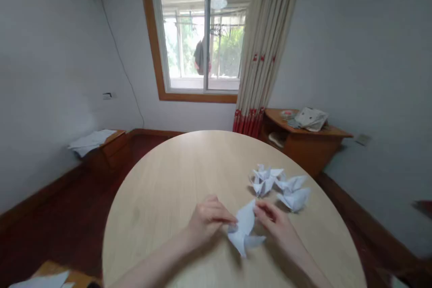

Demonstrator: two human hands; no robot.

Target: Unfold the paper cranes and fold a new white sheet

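Observation:
Between my two hands is a folded white paper piece (245, 221), angular like the origami figures nearby, with points sticking out at its lower end. My left hand (211, 218) pinches its left edge between thumb and fingers. At the upper right corner, my right hand (272, 218) grips the paper with closed fingertips. Just beyond my right hand, several folded white paper figures (265, 181) lie bunched together on the round wooden table (189, 166). The nearest of them, a larger winged paper figure (294, 197), sits close to my right knuckles.
A wooden cabinet (303, 146) with a white bag (311, 118) on top stands behind the table at right. At left, papers (92, 138) lie on a low wooden cabinet (114, 146). A curtain (259, 54) hangs beside the window (202, 36).

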